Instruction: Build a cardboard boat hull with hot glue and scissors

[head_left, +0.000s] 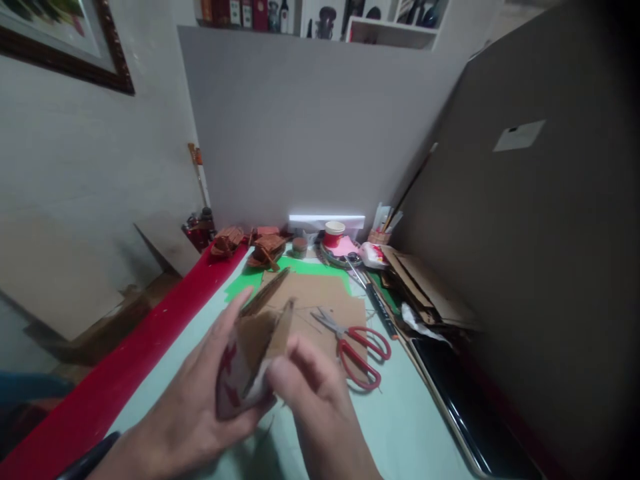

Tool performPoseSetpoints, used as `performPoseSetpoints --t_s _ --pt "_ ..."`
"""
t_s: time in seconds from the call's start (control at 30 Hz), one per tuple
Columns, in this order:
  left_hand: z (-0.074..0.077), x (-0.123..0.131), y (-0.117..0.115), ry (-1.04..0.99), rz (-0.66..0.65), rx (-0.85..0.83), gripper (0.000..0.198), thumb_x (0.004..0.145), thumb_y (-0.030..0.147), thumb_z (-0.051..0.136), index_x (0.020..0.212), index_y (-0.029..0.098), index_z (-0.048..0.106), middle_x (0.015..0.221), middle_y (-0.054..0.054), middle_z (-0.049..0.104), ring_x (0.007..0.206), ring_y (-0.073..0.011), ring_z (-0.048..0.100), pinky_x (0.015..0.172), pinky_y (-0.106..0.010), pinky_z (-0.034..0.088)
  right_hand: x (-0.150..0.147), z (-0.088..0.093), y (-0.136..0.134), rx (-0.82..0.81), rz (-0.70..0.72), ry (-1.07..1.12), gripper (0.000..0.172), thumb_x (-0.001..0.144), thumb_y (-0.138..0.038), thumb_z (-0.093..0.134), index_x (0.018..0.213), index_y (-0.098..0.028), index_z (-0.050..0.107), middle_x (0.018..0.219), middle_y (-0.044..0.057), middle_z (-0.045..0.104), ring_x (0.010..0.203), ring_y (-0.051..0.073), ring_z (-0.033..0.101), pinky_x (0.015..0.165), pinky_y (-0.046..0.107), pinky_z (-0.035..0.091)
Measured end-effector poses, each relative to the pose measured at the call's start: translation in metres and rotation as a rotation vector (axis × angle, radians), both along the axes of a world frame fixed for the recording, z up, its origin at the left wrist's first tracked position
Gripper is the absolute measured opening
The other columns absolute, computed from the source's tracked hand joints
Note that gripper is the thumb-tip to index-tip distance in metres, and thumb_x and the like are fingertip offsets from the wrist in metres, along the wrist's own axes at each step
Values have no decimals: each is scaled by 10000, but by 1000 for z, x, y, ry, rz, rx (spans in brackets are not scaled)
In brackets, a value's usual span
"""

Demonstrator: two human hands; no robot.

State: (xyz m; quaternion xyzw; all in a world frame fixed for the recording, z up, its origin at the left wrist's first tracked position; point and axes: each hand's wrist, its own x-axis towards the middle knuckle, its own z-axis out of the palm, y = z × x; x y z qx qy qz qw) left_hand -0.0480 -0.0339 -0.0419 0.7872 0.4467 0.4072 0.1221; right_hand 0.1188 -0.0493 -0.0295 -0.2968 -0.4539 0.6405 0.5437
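Observation:
My left hand (pixel 195 400) is closed round a folded piece of brown cardboard (pixel 255 347) with a red and white printed face, thumb up along its left side. My right hand (pixel 313 387) pinches the same cardboard from the right, fingers bent against its lower edge. The piece is held above the pale green table top (pixel 410 427). Red-handled scissors (pixel 357 350) lie just right of my hands on a flat brown cardboard sheet (pixel 320 300).
A green sheet (pixel 240 283) lies under the cardboard sheet. Small brown cardboard models (pixel 265 248), a red paper cup (pixel 333 235), a tape roll and a holder with sticks (pixel 380 235) stand at the back. Stacked cardboard (pixel 430 283) and a black tablet (pixel 465 407) lie right. A red strip (pixel 125 373) edges the table's left.

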Motion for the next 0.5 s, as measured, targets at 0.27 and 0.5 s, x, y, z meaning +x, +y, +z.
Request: performPoseSetpoints --t_s 0.27,0.5 --pt "-2 6 5 181 -56 30 940 893 497 648 1620 361 67 1589 -156 473 1353 -387 583 1018 -514 580 34 37 5 -18 7 -211 206 730 -298 805 858 -202 676 807 -13 649 786 163 596 732 257 481" --pt "-8 11 0 397 -31 79 999 883 314 636 1625 316 -33 1558 -131 532 1334 -326 604 1058 -470 558 44 24 -3 -6 -160 -429 294 795 -461 761 832 -171 729 821 65 672 822 231 651 730 311 515"
